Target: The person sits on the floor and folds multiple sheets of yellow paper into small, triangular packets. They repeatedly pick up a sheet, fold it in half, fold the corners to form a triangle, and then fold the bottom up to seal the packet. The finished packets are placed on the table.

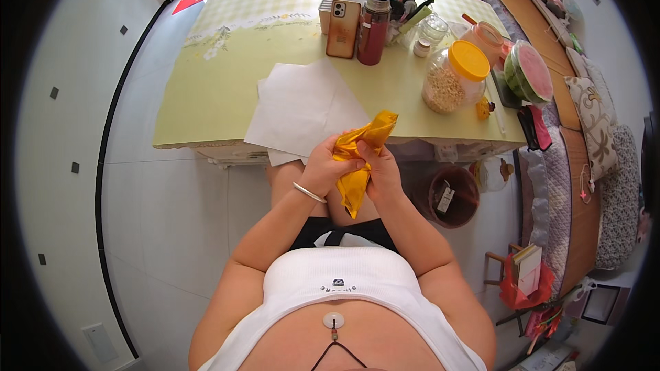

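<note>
In front of my lap, over the near table edge, I hold a crumpled, partly folded piece of shiny gold foil (353, 189). My left hand (325, 166) grips its left side, thumb laid across the front. On the other side my right hand (383, 170) pinches it, the thumb pointing up along the foil. One end of the foil sticks up past my right thumb and the other hangs down to a point. Some fingers of both hands are hidden behind it. White paper sheets (295, 110) lie just beyond my left hand, overhanging the table's edge.
On the yellow-green table (206, 110) stand a phone (342, 29), a dark red thermos (373, 31), a yellow-lidded jar of oats (450, 79) and a cut watermelon (528, 72). A dark waste bin (454, 196) is below at right. A stool (512, 271) with a red bag stands farther right.
</note>
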### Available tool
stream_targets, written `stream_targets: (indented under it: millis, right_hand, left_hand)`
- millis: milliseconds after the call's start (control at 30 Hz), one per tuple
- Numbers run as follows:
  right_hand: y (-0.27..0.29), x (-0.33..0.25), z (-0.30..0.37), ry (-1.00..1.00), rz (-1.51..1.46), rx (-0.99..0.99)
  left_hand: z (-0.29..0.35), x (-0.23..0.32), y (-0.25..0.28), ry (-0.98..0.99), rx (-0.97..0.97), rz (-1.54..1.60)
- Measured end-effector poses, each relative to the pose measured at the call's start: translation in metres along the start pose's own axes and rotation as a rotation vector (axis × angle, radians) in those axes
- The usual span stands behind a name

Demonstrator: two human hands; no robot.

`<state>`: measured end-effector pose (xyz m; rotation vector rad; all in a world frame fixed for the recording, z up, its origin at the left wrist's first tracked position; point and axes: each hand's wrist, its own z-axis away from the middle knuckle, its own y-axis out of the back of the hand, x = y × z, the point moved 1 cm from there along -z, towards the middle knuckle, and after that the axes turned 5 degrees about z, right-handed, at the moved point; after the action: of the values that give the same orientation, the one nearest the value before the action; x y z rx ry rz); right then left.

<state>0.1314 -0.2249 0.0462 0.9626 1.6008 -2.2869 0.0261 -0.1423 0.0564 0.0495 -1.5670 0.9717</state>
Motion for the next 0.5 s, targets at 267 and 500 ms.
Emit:
stream_targets:
  millis: [267, 500]
  right_hand:
    - [0.000, -0.005, -0.003, 0.065, -0.067, 0.009]
    - [-0.008, -0.006, 0.009, 0.077, -0.066, -0.067]
  left_hand:
    - [0.001, 0.006, -0.005, -0.154, 0.189, -0.365]
    - [-0.004, 0.028, -0.003, -0.250, 0.148, -0.578]
